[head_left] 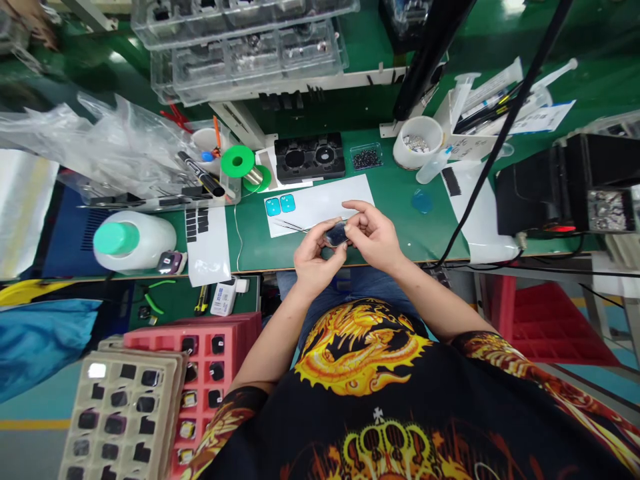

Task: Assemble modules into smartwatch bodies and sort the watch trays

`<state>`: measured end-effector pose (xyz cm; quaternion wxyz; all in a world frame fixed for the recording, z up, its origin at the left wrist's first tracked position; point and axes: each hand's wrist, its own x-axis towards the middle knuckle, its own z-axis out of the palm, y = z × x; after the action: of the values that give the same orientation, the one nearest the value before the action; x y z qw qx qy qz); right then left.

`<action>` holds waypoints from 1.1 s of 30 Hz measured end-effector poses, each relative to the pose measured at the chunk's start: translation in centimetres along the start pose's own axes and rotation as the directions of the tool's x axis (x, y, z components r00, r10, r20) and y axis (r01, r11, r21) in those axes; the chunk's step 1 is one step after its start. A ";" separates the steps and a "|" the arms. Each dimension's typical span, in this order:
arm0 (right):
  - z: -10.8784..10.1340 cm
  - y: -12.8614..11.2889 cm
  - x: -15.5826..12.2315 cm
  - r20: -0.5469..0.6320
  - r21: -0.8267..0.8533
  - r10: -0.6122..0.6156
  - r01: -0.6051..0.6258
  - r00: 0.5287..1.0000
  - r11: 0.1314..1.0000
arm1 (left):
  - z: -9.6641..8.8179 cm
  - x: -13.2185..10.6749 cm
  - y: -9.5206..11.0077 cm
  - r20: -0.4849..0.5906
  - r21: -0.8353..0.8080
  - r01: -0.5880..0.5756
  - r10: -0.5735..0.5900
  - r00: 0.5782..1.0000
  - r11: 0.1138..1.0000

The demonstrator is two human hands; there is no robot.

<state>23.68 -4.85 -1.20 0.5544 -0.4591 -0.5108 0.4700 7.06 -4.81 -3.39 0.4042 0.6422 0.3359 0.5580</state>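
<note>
Between my two hands, above the bench's front edge, is a small dark rounded-square device with a glossy face. My left hand grips its left and lower side between thumb and fingers. On its right edge, my right hand pinches with thumb and fingertips, the index finger stretched outward. A pair of tweezers lies just left of my left fingers on a white sheet. Two turquoise rounded-square pieces rest on that sheet. The underside of the device is hidden.
Behind the sheet stand a black tray, a small box of screws, and a white cup. Left are a solder spool and a white bottle. A black cable hangs at right. Stacked part trays sit lower left.
</note>
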 end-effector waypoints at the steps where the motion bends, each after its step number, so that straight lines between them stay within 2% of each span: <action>1: 0.1 -0.1 0.0 -0.013 -0.003 -0.005 0.005 1.000 1.000 | 0.0 0.0 0.0 0.010 0.021 0.010 -0.010 1.000 1.000; 5: 0.3 -0.3 -0.1 -0.060 -0.026 -0.043 0.042 0.997 0.999 | -0.1 0.3 0.3 0.016 0.170 0.034 -0.037 0.999 0.985; 8: 0.3 -0.4 -0.2 -0.091 -0.059 -0.073 0.068 0.993 0.996 | -0.2 0.5 0.6 0.023 0.295 0.006 -0.013 1.000 0.956; 12: 0.3 -0.5 -0.3 -0.102 -0.129 -0.115 0.101 0.988 0.986 | -0.1 0.5 1.1 0.042 0.347 -0.052 0.040 0.998 0.936; 16: 0.3 -0.5 -0.4 -0.112 -0.155 -0.137 0.119 0.984 0.981 | -0.1 0.4 1.4 0.053 0.402 -0.055 0.037 0.998 0.914; 24: 0.3 -0.6 -0.5 -0.098 -0.180 -0.157 0.137 0.983 0.974 | -0.1 0.3 1.5 0.058 0.410 -0.050 0.029 0.998 0.911; 33: 0.3 -0.7 -0.5 -0.069 -0.169 -0.180 0.166 0.981 0.972 | -0.1 0.1 1.1 0.016 0.385 -0.098 0.100 0.995 0.918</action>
<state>23.37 -5.46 -0.52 0.5749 -0.4757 -0.5618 0.3572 7.00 -5.21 -2.30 0.2406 0.7240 0.4069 0.5023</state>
